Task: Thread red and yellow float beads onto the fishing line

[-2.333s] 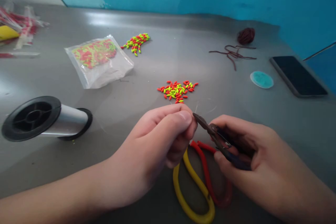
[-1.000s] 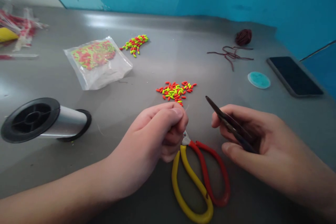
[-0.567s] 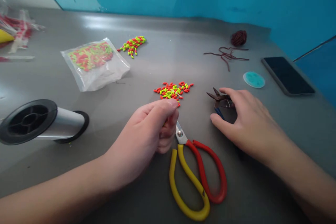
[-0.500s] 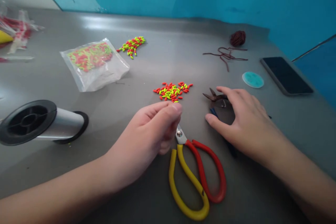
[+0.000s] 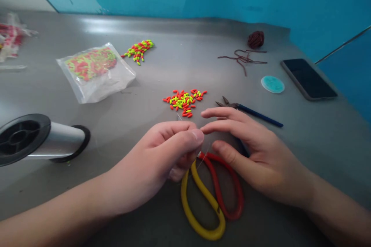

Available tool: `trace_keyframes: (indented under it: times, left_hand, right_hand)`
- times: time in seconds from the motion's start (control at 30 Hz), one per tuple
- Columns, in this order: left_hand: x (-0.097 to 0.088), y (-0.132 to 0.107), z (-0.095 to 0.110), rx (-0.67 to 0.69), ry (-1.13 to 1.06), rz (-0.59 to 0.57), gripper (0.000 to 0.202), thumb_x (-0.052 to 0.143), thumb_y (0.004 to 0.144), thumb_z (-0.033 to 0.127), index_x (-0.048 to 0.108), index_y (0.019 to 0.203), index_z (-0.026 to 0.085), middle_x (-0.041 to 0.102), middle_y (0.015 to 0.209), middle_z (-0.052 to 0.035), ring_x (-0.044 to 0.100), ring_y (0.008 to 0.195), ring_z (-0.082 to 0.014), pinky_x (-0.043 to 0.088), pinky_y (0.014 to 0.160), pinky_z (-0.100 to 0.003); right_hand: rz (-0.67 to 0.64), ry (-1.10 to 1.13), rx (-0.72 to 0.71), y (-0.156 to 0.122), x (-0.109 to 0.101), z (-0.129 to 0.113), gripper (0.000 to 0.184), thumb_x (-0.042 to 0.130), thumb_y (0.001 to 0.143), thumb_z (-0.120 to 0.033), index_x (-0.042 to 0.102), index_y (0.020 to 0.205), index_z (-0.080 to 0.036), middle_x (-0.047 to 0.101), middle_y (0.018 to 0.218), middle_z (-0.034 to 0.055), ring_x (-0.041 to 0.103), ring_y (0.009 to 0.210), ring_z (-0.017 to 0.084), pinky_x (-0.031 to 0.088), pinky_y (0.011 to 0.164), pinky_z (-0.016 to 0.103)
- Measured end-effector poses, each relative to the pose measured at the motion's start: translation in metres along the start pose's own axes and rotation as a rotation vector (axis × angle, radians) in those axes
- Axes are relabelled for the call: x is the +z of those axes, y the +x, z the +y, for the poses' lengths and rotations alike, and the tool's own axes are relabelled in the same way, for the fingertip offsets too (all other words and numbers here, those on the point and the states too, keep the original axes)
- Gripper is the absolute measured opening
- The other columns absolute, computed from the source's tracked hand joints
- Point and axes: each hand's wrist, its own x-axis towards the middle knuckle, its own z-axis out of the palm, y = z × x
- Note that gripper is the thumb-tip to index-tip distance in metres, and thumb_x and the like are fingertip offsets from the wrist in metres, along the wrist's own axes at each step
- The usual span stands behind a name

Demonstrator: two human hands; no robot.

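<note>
Head view: nearest us lie the scissors [image 5: 204, 187], their blades hidden by our left hand [image 5: 166, 154], whose grip is pinched closed, apparently on a thin clear line [image 5: 207, 149]; the pinch itself is out of sight. We judge we're handling that line, and the next move calls for a fine pinch from our right hand [image 5: 255, 154], spread open alongside. Beyond, partly covered nippers [image 5: 256, 114] lie on the bench [image 5: 179, 65] near loose beads [image 5: 182, 102].

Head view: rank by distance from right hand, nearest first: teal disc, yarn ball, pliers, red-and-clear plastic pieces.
From the right hand:
1. Pliers: just beyond the hand, partly hidden by it.
2. Teal disc: beyond the pliers, to the right.
3. Yarn ball: farther back, right half.
4. Red-and-clear plastic pieces: far left edge.
</note>
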Motion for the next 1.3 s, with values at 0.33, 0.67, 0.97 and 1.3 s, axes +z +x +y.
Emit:
trace_keyframes:
  times: [0.33, 0.67, 0.97, 1.3]
  left_hand:
    - [-0.003, 0.001, 0.0, -0.01, -0.078, -0.032, 0.043, 0.062, 0.107, 0.039, 0.052, 0.07, 0.02, 0.033, 0.064, 0.0054, 0.024, 0.057, -0.0113, 0.02, 0.052, -0.026]
    - [-0.005, 0.006, 0.006, -0.01, -0.242, 0.083, 0.042, 0.052, 0.108, 0.031, 0.051, 0.068, 0.019, 0.026, 0.061, 0.0067, 0.018, 0.052, -0.0104, 0.023, 0.045, -0.022]
    - [-0.006, 0.009, 0.024, 0.132, -0.298, 0.422, 0.043, 0.047, 0.106, 0.018, 0.051, 0.063, 0.019, 0.024, 0.059, 0.0073, 0.015, 0.049, -0.0101, 0.027, 0.037, -0.02]
    - [-0.008, 0.012, 0.035, 0.288, -0.271, 0.633, 0.04, 0.05, 0.104, 0.016, 0.05, 0.064, 0.019, 0.023, 0.06, 0.0076, 0.02, 0.045, -0.0088, 0.024, 0.036, -0.021]
  right_hand:
    - [-0.035, 0.119, 0.023, -0.001, 0.0, -0.004, 0.016, 0.065, 0.102, -0.011, 0.075, 0.104, -0.024, 0.081, 0.111, 0.0053, 0.075, 0.116, 0.023, 0.058, 0.103, 0.033]
    - [0.029, 0.091, -0.056, -0.001, 0.009, 0.0, 0.022, 0.066, 0.101, -0.003, 0.078, 0.093, -0.02, 0.081, 0.09, 0.0014, 0.076, 0.107, 0.016, 0.058, 0.092, 0.021]
    - [0.023, 0.12, -0.132, -0.002, -0.001, 0.0, 0.023, 0.068, 0.098, -0.001, 0.076, 0.092, -0.021, 0.081, 0.083, -0.0005, 0.075, 0.108, 0.02, 0.063, 0.098, 0.031]
    - [0.083, -0.004, -0.155, 0.007, -0.029, 0.004, 0.019, 0.069, 0.099, -0.012, 0.076, 0.094, -0.029, 0.083, 0.088, 0.0016, 0.079, 0.1, 0.027, 0.064, 0.094, 0.046]
